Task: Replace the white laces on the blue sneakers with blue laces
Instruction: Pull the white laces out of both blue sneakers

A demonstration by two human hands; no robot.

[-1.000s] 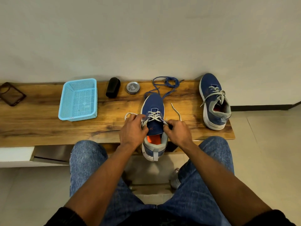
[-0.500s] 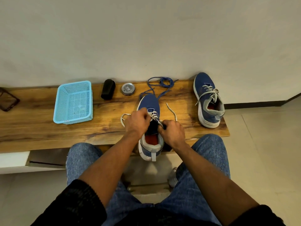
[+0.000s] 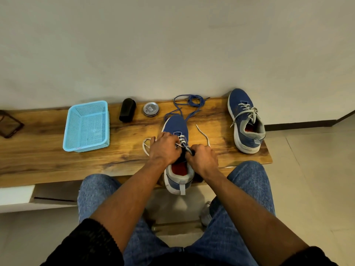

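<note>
Near sneaker (image 3: pixel 176 127): lying on the worktop (image 3: pixel 57 160) straight ahead of the person, between the knees; long axis running away from the body, toe toward the wall, heel hanging over the near edge.
White lace (image 3: pixel 182 141): still crossing the upper eyelets nearest the toe; one loose end trailing left of the shoe, the other lying out to the right.
Left hand (image 3: pixel 165 148): resting over the left side of the throat, fingers curled and seeming to be pinching the lace at the crossings.
Right hand (image 3: pixel 202 160): sitting at the right side of the throat, fingers curled and pinching a lace strand near the tongue; exactly which strand I cannot tell.
Nearer hand: both are touching the shoe, meeting at its midline; neither is nearer in any useful sense.
Pull direction (judgement): the lace is likely coming out by drawing back toward the body and outward, crossing by crossing, toward the toe.
Blue laces (image 3: pixel 190 102): lying heaped just beyond the toe, near the wall.
Second sneaker (image 3: pixel 245 120): standing well to the right, white lace in place.
</note>
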